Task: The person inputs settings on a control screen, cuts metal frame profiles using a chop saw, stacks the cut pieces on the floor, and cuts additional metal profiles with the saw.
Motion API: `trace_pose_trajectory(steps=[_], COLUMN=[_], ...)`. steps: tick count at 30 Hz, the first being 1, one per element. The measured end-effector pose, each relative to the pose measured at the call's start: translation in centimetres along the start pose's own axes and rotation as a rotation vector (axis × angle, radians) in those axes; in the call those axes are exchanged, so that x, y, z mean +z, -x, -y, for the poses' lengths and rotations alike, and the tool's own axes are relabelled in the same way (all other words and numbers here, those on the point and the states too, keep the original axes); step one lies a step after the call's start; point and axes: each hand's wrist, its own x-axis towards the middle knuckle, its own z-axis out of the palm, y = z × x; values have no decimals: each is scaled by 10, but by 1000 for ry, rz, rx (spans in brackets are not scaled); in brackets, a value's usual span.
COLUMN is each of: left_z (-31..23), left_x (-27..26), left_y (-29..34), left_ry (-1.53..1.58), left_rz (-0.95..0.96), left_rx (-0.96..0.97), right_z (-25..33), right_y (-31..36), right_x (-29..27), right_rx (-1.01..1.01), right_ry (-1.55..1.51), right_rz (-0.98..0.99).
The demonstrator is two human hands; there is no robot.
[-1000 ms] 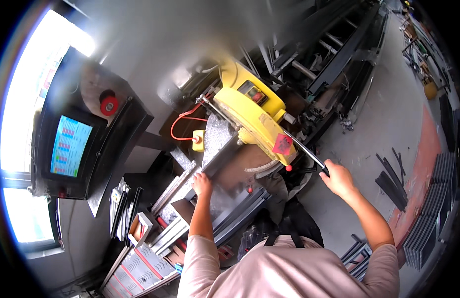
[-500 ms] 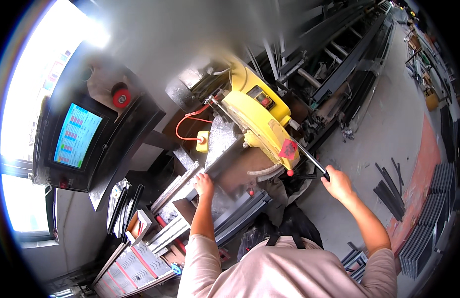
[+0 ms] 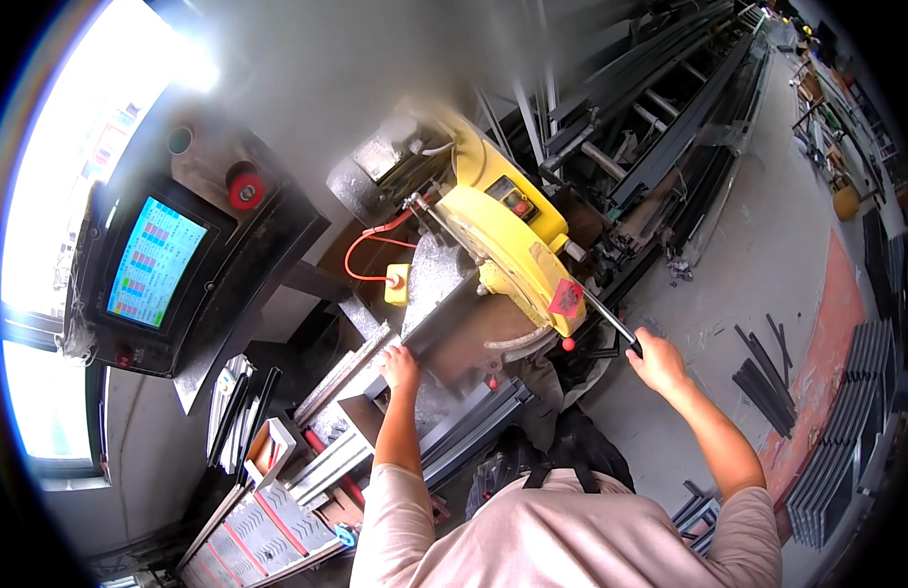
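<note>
A yellow cut-off saw [image 3: 517,240] stands in the middle, its metal lever [image 3: 607,314] reaching down to the right. My right hand [image 3: 660,363] is wrapped round the lever's black grip [image 3: 634,345]. On the saw bed, my left hand [image 3: 401,369] has its fingers bent over the end of a silver metal profile [image 3: 346,377] by the fence [image 3: 444,318]; the fingertips are partly hidden. The blade cannot be seen under the yellow guard. A small yellow box [image 3: 398,284] with an orange cable sits behind the fence.
At the left hangs a control panel with a lit screen [image 3: 157,262] and a red knob [image 3: 245,191]. Dark profiles [image 3: 478,421] lie just in front of the bed. Long bars fill a rack [image 3: 669,127] at the back right. Stacked grey profiles [image 3: 836,441] lie on the right-hand floor.
The view has shifted slightly. Both hands keep their places, the right on the lever's grip and the left on the metal profile.
</note>
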Motion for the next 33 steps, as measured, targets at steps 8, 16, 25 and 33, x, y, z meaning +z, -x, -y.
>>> trace_pose_trajectory(steps=[8, 16, 25, 33], left_z=[-1, -1, 0, 4], left_x=[-3, -4, -2, 3], left_y=[-2, -1, -1, 0], left_ry=[36, 37, 44, 31], left_rz=[68, 51, 56, 30], left_rx=[-11, -9, -14, -6], right_z=[-8, -16, -19, -23], right_y=[-1, -4, -6, -7], right_x=[12, 25, 32, 42], right_rx=[-13, -25, -29, -23], right_ry=[3, 2, -31, -20], right_rz=[-29, -56, -80, -82])
